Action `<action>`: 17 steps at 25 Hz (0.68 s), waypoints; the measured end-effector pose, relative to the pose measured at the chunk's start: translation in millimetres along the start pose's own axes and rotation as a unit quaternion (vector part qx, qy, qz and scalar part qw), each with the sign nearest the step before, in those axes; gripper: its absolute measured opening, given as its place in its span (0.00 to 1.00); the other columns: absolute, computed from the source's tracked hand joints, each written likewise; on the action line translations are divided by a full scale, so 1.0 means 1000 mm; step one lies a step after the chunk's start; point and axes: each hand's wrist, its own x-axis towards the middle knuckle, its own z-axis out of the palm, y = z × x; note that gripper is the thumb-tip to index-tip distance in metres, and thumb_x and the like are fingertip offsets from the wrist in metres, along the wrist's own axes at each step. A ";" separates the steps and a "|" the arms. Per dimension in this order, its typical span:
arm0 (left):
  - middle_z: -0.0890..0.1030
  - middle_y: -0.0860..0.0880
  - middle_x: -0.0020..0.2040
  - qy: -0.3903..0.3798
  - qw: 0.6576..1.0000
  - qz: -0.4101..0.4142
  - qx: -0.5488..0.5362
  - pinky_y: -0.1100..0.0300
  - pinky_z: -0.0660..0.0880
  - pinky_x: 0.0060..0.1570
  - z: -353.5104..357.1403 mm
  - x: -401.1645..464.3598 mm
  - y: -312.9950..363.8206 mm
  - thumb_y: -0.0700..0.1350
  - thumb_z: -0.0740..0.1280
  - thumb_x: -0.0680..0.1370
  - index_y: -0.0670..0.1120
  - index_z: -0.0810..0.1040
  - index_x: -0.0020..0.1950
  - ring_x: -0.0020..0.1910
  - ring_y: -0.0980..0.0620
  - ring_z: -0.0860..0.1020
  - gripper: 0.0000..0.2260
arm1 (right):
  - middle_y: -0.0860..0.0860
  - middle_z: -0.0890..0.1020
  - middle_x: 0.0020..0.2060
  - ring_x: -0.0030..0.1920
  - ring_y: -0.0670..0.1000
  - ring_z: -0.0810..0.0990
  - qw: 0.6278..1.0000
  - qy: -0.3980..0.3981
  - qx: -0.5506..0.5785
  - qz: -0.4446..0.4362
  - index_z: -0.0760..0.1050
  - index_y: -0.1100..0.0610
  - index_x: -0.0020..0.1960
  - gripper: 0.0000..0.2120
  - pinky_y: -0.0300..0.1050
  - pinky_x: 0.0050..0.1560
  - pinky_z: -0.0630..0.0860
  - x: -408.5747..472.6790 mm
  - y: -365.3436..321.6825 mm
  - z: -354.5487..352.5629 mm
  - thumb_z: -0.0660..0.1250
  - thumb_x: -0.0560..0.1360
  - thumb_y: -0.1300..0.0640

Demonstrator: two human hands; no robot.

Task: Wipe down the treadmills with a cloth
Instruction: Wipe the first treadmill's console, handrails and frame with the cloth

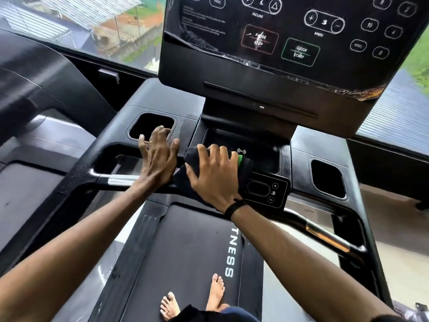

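Observation:
I stand barefoot on a black treadmill (pixel 315 145), facing its console. My right hand (pixel 212 175) grips a bunched black cloth (pixel 191 156) and presses it on the console's front edge, just left of a green part. My left hand (pixel 157 159) lies with fingers spread on the console beside the left cup holder (pixel 151 126), holding nothing. The cloth's lower part hangs under my right palm, partly hidden.
The control panel (pixel 290 38) with PAUSE/STOP and QUICK START buttons rises above. A small speed keypad (pixel 267 191) sits right of my hand. Chrome-and-black handlebars (pixel 325 231) run either side. A second cup holder (pixel 327 177) is at right. Another treadmill (pixel 34 89) stands left; a window lies beyond.

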 end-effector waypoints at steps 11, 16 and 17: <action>0.72 0.45 0.69 0.025 0.999 -0.034 -0.024 0.42 0.44 0.75 -0.013 -0.020 0.002 0.55 0.49 0.80 0.42 0.71 0.66 0.73 0.49 0.66 0.24 | 0.57 0.85 0.47 0.50 0.60 0.82 0.991 -0.078 0.102 0.041 0.81 0.57 0.49 0.24 0.53 0.53 0.71 0.039 0.006 -0.018 0.58 0.78 0.38; 0.71 0.44 0.70 0.041 0.998 -0.048 -0.003 0.43 0.42 0.75 -0.031 -0.038 -0.015 0.55 0.49 0.80 0.43 0.72 0.65 0.74 0.48 0.64 0.23 | 0.55 0.85 0.43 0.45 0.58 0.82 0.994 0.024 0.105 0.008 0.80 0.56 0.49 0.19 0.54 0.50 0.70 0.016 0.004 -0.004 0.62 0.77 0.40; 0.71 0.43 0.70 0.048 0.997 -0.052 0.001 0.42 0.42 0.75 -0.035 -0.040 -0.017 0.55 0.49 0.80 0.43 0.72 0.64 0.74 0.48 0.65 0.23 | 0.55 0.85 0.49 0.49 0.58 0.81 0.993 0.057 0.102 -0.012 0.80 0.56 0.54 0.21 0.55 0.52 0.70 0.006 0.003 0.000 0.61 0.77 0.40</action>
